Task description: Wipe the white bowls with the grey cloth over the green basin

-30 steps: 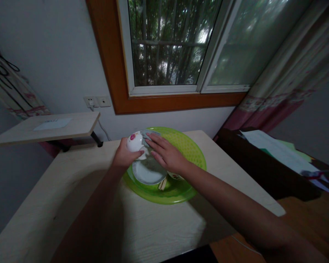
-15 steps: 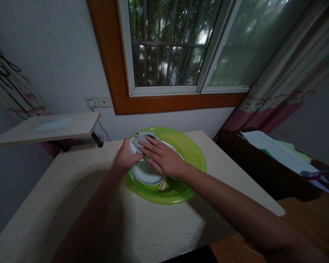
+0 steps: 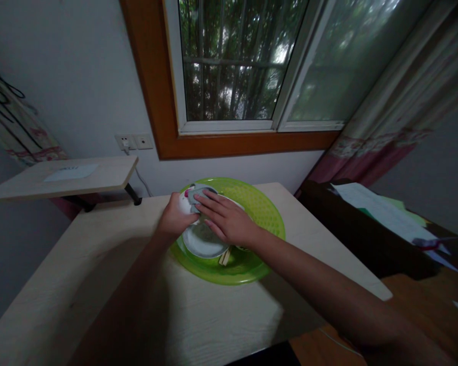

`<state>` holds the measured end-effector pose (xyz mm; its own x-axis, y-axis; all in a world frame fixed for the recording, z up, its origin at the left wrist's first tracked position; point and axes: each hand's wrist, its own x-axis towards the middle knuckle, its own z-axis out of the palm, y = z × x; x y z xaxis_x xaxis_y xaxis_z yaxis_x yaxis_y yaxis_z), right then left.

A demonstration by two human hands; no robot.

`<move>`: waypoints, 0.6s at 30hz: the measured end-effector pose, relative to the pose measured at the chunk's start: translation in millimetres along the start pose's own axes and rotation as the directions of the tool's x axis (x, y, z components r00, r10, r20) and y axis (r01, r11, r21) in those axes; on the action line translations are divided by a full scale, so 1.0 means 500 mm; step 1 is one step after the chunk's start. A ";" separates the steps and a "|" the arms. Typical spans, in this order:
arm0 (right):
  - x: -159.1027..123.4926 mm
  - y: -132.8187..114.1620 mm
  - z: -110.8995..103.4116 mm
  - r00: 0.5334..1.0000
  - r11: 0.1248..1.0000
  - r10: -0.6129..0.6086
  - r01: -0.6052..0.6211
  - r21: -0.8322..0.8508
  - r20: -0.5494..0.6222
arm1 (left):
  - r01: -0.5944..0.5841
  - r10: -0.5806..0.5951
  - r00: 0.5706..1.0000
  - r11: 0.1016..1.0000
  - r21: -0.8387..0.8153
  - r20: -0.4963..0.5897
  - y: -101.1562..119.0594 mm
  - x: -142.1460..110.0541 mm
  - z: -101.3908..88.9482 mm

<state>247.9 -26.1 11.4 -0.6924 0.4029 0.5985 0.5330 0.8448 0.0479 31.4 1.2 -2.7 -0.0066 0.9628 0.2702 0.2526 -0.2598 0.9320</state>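
Observation:
A light green plastic basin (image 3: 229, 278) stands on the table, and both hands are over its left half. My left hand (image 3: 173, 219) grips the left side of a white dish (image 3: 183, 204) with a small pink mark; its full shape is covered by the hands. My right hand (image 3: 229, 218) presses a grey cloth (image 3: 199, 194) onto this dish, fingers laid together across the cloth. Below them a white plate (image 3: 204, 243) lies in the basin. Ends of light wooden chopsticks (image 3: 224, 256) poke out beside the plate, under my right wrist.
The pale wooden table (image 3: 130, 284) reaches the wall below the window (image 3: 229, 66). On the left a small raised shelf (image 3: 110, 170) holds a paper sheet, near a wall socket (image 3: 133, 142). At right stands a dark cabinet (image 3: 328, 218) with papers (image 3: 385, 213) on top.
The grey cloth and the right fingers shift slightly on the white dish, and more of its white surface and pink mark shows. The view moves a little; both holds stay the same.

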 end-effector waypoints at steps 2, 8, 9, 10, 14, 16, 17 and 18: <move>0.001 -0.007 -0.002 0.998 0.999 -0.042 0.042 -0.014 0.043 | -0.041 0.041 0.999 0.999 0.004 0.029 -0.006 0.001 0.002; 0.003 -0.011 -0.008 0.994 0.999 -0.041 0.040 0.013 0.097 | -0.107 0.106 0.992 0.994 0.012 0.067 -0.008 0.002 0.005; 0.004 -0.009 -0.009 0.997 1.000 -0.011 0.009 0.023 0.078 | -0.087 0.085 0.994 0.996 0.017 0.065 -0.004 0.001 0.004; 0.005 -0.008 -0.009 0.998 0.999 0.023 -0.025 0.035 0.058 | -0.059 0.058 0.997 0.998 0.016 0.059 0.001 0.000 0.003; 0.001 0.005 -0.004 0.988 0.984 0.156 -0.154 0.091 -0.015 | 0.048 -0.048 0.998 0.999 -0.014 0.032 0.018 -0.002 -0.002; -0.005 0.015 0.005 0.974 0.967 0.224 -0.217 0.132 -0.035 | 0.073 -0.073 0.997 0.997 0.002 0.021 0.021 -0.002 -0.003; -0.009 0.020 0.011 0.965 0.955 0.260 -0.251 0.158 -0.038 | 0.081 -0.081 0.997 0.997 0.017 0.018 0.021 -0.002 -0.004; -0.013 0.026 0.017 0.954 0.940 0.296 -0.284 0.187 -0.038 | 0.085 -0.086 0.996 0.996 0.029 0.016 0.021 -0.002 -0.004</move>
<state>255.0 -14.9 1.3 -0.4845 0.6210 0.6161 0.6069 0.7459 -0.2746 32.1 -2.8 7.2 -0.0132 0.9826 0.1853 0.2791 -0.1743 0.9443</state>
